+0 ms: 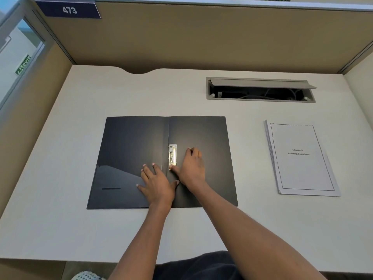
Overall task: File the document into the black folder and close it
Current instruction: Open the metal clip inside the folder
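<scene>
A thin black plastic folder (137,154) lies spread wide open and flat in the middle of the pale off-white desk (60,229), its inner faces up and its spine crease running away from the person. Just right of that crease sits a small silver metal clip mechanism (172,155), fixed to the right-hand leaf.

The left hand (156,184) rests palm down with fingers spread on the left leaf, close to the crease, open and gripping nothing. The right hand (190,168) lies on the right leaf just beside the clip; its thumb tip touches the near end of the metal, while the fingers curl loosely against the black surface. It presses rather than holds anything.

The document, a stapled-looking stack of white printed sheets (300,158) with a bordered title page, lies well apart to the right of the folder, flat on the desk and untouched. Behind it, a grey rectangular cable hatch (260,89) is set into the desk with its lid tipped up. Tan partition walls (181,37) close in the desk, one carrying a dark blue number plate (68,10) reading 473.
</scene>
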Tool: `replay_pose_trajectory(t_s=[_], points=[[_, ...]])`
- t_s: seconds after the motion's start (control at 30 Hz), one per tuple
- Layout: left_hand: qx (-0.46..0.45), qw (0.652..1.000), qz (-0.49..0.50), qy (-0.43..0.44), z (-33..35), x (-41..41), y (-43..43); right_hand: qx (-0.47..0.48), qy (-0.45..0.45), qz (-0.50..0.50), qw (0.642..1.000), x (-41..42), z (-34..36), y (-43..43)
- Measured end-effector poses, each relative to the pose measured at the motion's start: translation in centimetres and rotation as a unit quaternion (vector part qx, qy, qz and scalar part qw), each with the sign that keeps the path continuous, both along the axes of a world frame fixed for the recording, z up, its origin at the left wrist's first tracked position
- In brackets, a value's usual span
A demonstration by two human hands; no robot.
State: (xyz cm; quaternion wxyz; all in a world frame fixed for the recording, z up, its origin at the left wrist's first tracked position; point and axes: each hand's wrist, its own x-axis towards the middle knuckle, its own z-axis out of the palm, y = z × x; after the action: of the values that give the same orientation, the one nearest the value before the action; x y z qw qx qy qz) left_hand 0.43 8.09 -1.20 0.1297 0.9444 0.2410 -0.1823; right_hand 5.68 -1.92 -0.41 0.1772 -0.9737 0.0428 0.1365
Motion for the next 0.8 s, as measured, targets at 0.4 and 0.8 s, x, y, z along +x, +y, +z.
replay_pose_trajectory(t_s=[0.4,0.8], points=[[-0.013,1.000,0.012,0.009,-0.7,0.9,0.1,-0.052,0.006,-0.027,0.998,0.6,-0.8,1.3],[-0.023,1.000,0.008,0.000,-0.8,0.4,0.3,-0.073,-0.001,-0.013,0.997,0.5,-0.8,1.5]])
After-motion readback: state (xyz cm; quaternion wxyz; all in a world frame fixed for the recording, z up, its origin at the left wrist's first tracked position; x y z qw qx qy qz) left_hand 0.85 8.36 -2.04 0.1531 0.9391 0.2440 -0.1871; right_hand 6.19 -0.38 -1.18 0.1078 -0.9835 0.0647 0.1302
